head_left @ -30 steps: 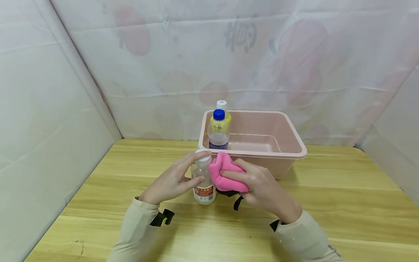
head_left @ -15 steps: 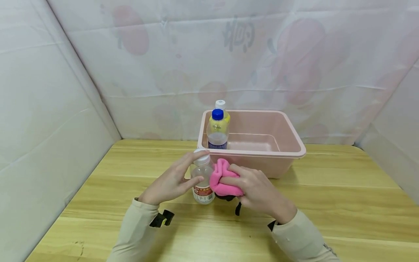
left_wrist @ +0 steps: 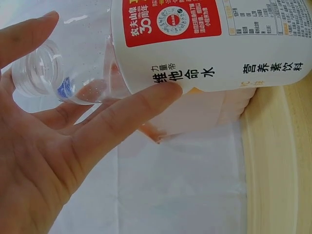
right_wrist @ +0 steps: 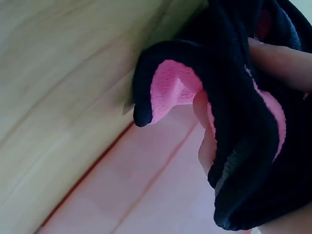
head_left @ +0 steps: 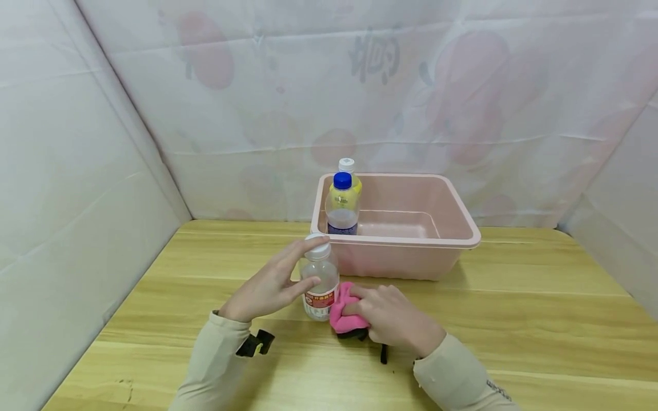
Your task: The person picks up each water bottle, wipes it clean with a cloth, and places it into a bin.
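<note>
A clear plastic bottle (head_left: 319, 274) with a white cap stands upright on the table. Its white-and-red label (left_wrist: 195, 53) shows large in the left wrist view. My left hand (head_left: 272, 285) holds this bottle, fingers over the cap and thumb along the side. My right hand (head_left: 393, 317) grips a bunched pink cloth (head_left: 345, 314) with black edging, pressed to the bottle's lower right side. From the right wrist, mostly the dark side of the cloth (right_wrist: 258, 161) shows, with folds covering part of the fingers.
Behind the bottle is a pink plastic basin (head_left: 396, 260). Inside it, at the left, stand a blue-capped bottle (head_left: 342, 211) and a white-capped bottle with yellow on it (head_left: 347, 165). The wooden table (head_left: 540, 319) meets fabric walls (head_left: 288, 103) at its back and left.
The right hand has moved the cloth down along the bottle, from near the cap to near the base. The left hand and the bottle have stayed in place.
</note>
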